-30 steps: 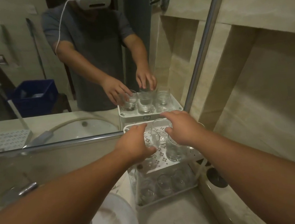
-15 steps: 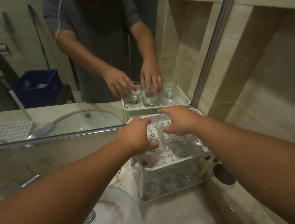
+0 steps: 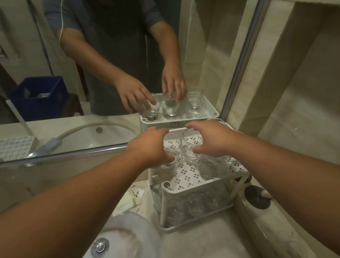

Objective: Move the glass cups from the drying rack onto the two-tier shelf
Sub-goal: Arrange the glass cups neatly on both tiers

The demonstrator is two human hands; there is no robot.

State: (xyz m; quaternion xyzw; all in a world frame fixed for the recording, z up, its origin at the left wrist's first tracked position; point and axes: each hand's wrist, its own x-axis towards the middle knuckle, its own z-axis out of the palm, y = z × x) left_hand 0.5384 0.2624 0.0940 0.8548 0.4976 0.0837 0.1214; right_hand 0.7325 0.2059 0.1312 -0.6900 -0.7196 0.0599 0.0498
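Note:
A white two-tier shelf [image 3: 193,187] stands on the counter against the mirror. My left hand [image 3: 149,150] curls round a glass cup [image 3: 170,148] at the back left of the top tier. Beside it, my right hand [image 3: 212,140] grips a second glass cup [image 3: 188,153] between thumb and fingers. Both cups stand upright and appear to rest on the perforated top tier. Another glass cup [image 3: 211,167] stands at the tier's right, partly under my right wrist. Three glass cups [image 3: 193,201] sit in a row on the lower tier.
A white sink basin [image 3: 120,255] with a chrome drain [image 3: 100,245] lies at the front left. Paper sachets [image 3: 130,200] lie left of the shelf, and a black round fitting [image 3: 257,198] sits to its right. The mirror reflects a perforated white rack [image 3: 6,146] and a blue crate [image 3: 38,95].
Both hands have brought their cups down toward the back of the top tier. The hands have drawn slightly apart.

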